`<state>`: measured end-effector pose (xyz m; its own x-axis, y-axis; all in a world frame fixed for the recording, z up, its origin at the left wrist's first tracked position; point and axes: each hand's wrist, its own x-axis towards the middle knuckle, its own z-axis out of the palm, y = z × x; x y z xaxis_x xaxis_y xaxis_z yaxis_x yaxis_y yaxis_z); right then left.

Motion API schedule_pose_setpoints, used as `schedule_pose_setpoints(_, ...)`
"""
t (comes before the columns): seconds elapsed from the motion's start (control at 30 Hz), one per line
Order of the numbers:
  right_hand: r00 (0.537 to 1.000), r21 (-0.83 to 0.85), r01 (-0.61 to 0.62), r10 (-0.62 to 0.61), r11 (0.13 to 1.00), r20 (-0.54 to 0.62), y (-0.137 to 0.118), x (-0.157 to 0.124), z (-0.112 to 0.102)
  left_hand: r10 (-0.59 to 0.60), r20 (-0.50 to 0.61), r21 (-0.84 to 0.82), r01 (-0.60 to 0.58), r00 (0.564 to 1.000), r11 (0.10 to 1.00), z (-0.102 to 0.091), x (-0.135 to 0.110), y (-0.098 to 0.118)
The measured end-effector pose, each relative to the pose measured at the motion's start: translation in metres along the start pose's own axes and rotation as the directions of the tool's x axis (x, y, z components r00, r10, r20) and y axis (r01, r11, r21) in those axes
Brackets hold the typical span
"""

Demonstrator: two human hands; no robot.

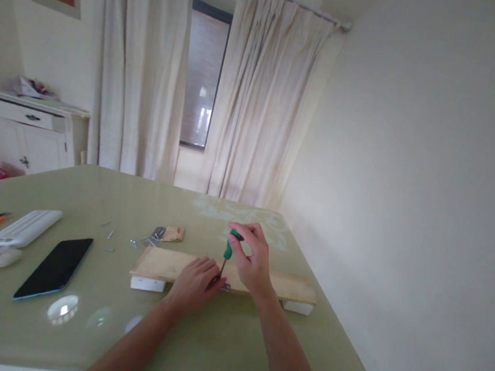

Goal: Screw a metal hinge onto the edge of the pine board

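Olive table: on a wooden board, right fingers wrap a screwdriver (green handle), left fingers pinch its tip.

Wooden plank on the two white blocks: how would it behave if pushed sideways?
Probably stiff: the wooden plank spans the white blocks without visible sag. Could slide with them, as the table looks glossy. Likely light, being thin.

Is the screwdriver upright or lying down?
Screwdriver nearly upright: right hand grips its green handle above, tip down at the plank beside the left hand.
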<state>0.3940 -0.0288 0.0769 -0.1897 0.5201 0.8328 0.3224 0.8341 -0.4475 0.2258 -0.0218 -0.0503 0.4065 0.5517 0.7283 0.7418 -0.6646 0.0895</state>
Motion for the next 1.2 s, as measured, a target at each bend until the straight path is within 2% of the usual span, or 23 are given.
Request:
schedule_pose_setpoints(0.13, 0.973, -0.032, 0.005, -0.013, 0.999, -0.231, 0.006, -0.006, 0.018, 0.013, -0.024, -0.013, -0.014, 1.0, 1.0, 0.001, -0.001, -0.001)
schedule_pose_setpoints(0.23, 0.958, -0.012, 0.01, -0.013, 1.0, -0.287, 0.008, -0.007, 0.026, 0.024, -0.041, 0.002, -0.024, 0.999, 1.0, 0.001, -0.002, -0.002)
schedule_pose_setpoints(0.43, 0.996, 0.147, 0.028, -0.016, 0.989, -0.088, 0.0, -0.002, 0.013, 0.001, -0.041, -0.005, -0.001, 0.999, 1.0, 0.001, -0.003, -0.003)
schedule_pose_setpoints(0.57, 1.0, 0.113, 0.02, -0.021, 0.993, 0.005, -0.006, 0.0, 0.006, 0.004, -0.029, -0.047, -0.005, 1.0, 0.999, 0.0, -0.003, -0.005)
schedule_pose_setpoints(0.9, 0.997, -0.121, 0.077, -0.077, 0.99, 0.005, 0.007, 0.01, 0.011, 0.032, 0.003, -0.071, -0.031, 0.999, 0.997, -0.001, -0.003, -0.008)
schedule_pose_setpoints(1.07, 0.991, -0.049, 0.08, -0.074, 0.996, 0.108, -0.004, 0.007, 0.008, 0.022, 0.028, -0.083, -0.02, 0.999, 0.996, 0.0, -0.003, -0.008)
schedule_pose_setpoints(1.2, 0.97, 0.001, 0.081, -0.079, 0.997, 0.229, -0.014, 0.007, -0.005, -0.003, 0.038, -0.103, 0.007, 0.999, 0.995, 0.001, -0.003, -0.008)
